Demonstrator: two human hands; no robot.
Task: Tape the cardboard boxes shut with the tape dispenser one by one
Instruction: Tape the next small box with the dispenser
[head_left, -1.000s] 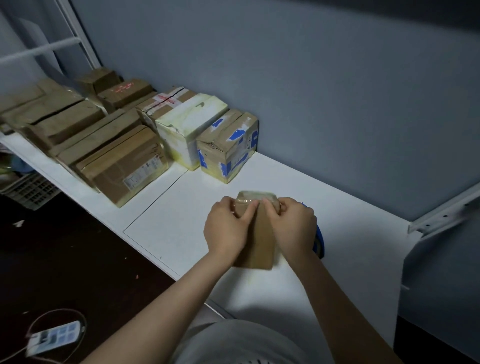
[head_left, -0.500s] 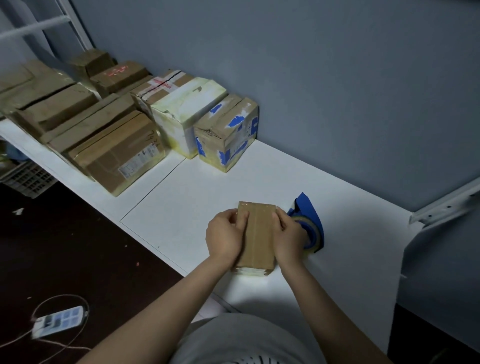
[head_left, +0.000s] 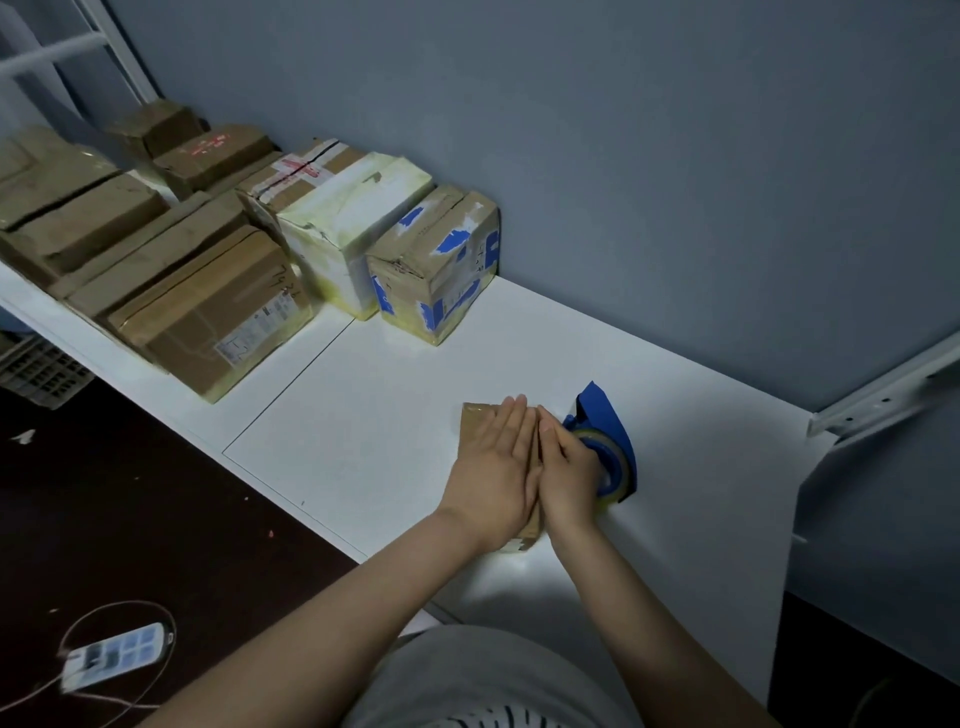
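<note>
While the left hand (head_left: 498, 467) and the right hand (head_left: 569, 467) lie flat and wide open on the small box (head_left: 475, 418) on the bench (head_left: 363, 415), with the tape dispenser (head_left: 608, 415) just beside it at 3 o'clock, they should rub hard along the top so the tape sticks down.

Small brown box (head_left: 477, 425) lies flat, seemingly taped, just beside the blue tape dispenser (head_left: 603, 411).
</note>
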